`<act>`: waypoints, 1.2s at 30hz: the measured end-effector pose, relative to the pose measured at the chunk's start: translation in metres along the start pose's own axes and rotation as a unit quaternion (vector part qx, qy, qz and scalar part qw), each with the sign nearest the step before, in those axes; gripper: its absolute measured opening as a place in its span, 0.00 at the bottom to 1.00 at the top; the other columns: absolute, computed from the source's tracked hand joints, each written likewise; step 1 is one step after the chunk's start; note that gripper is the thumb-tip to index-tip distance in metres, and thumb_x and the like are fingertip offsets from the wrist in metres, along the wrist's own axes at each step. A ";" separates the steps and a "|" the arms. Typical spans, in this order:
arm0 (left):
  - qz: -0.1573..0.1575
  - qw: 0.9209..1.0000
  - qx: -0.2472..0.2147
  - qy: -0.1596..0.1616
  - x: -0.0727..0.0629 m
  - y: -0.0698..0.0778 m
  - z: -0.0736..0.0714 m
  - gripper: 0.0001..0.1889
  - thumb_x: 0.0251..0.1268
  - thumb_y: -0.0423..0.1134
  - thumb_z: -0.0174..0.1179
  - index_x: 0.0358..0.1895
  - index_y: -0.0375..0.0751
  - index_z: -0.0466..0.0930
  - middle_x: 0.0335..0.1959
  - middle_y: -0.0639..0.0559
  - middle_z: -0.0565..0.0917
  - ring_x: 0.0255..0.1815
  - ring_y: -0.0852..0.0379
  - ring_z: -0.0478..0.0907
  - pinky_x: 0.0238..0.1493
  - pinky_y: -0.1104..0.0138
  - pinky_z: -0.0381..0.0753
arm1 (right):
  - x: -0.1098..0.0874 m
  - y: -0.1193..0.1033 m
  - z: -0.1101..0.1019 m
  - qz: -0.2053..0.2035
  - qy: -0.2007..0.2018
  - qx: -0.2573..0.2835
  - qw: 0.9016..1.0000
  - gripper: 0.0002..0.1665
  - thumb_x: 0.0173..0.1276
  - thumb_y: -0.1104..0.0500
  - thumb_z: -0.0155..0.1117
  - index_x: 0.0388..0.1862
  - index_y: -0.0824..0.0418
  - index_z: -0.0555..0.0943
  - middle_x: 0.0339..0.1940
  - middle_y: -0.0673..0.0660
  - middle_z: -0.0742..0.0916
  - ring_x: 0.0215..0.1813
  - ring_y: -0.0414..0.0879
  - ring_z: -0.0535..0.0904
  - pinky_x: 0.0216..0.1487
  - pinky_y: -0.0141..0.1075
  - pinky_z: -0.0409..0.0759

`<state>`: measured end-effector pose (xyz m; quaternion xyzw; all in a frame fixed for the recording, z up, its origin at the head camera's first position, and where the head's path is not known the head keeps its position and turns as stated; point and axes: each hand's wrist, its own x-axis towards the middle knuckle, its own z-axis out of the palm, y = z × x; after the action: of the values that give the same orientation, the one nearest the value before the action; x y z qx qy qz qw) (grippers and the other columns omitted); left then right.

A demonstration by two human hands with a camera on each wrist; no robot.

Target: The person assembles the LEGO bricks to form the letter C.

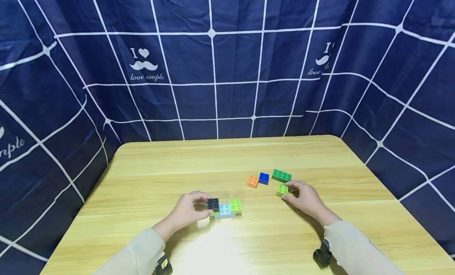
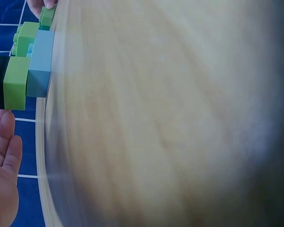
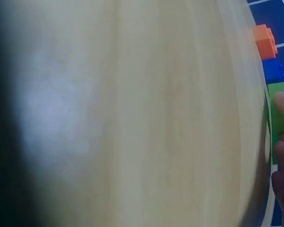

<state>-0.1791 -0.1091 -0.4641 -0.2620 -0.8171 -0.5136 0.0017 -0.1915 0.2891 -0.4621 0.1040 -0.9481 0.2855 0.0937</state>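
Note:
In the head view my left hand (image 1: 188, 210) grips the left end of a small toy-brick build, thumb and fingers at its black brick (image 1: 213, 204). Under the black one sits a lime brick (image 2: 16, 82), joined to a longer light blue brick (image 1: 224, 209). A second lime brick (image 1: 235, 205) stands on the right end of the blue. Over to the right, my right hand (image 1: 305, 198) pinches a loose lime brick (image 1: 282, 190) between thumb and fingers; its thumb lies on that brick in the right wrist view.
Behind the right hand lie a dark green brick (image 1: 282, 175), a blue brick (image 1: 264, 178) and an orange brick (image 1: 252, 181), close together on the wooden table (image 1: 170, 164). A dark blue gridded curtain (image 1: 234, 69) surrounds the table's back and sides.

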 end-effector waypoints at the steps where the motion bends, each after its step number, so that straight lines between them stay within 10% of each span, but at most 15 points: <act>1: 0.000 1.000 -0.001 0.000 0.000 0.001 0.000 0.16 0.49 0.34 0.72 0.43 0.43 0.83 0.38 0.58 0.83 0.40 0.55 0.79 0.49 0.58 0.79 | 0.000 -0.001 0.000 0.000 0.001 0.002 1.000 0.26 0.58 0.54 0.72 0.52 0.64 0.79 0.44 0.58 0.83 0.44 0.53 0.80 0.47 0.51 0.78; 17: 0.000 1.000 0.000 -0.005 -0.001 0.001 -0.001 0.15 0.50 0.35 0.72 0.43 0.42 0.83 0.38 0.59 0.83 0.39 0.57 0.79 0.48 0.60 0.80 | 0.015 -0.069 0.015 -0.064 0.003 0.062 0.996 0.25 0.56 0.54 0.74 0.52 0.58 0.81 0.44 0.52 0.84 0.46 0.49 0.79 0.52 0.49 0.77; 36: 0.007 1.000 0.000 -0.007 0.000 0.000 -0.002 0.14 0.50 0.35 0.72 0.42 0.43 0.83 0.37 0.59 0.83 0.39 0.58 0.80 0.48 0.58 0.79 | 0.027 -0.152 0.048 -0.148 -0.089 0.134 0.976 0.22 0.56 0.55 0.74 0.51 0.54 0.81 0.47 0.45 0.82 0.47 0.42 0.77 0.54 0.48 0.74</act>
<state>-0.1795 -0.1111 -0.4626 -0.2712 -0.8150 -0.5121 -0.0001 -0.1851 0.1344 -0.4161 0.2800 -0.8798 0.3824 0.0358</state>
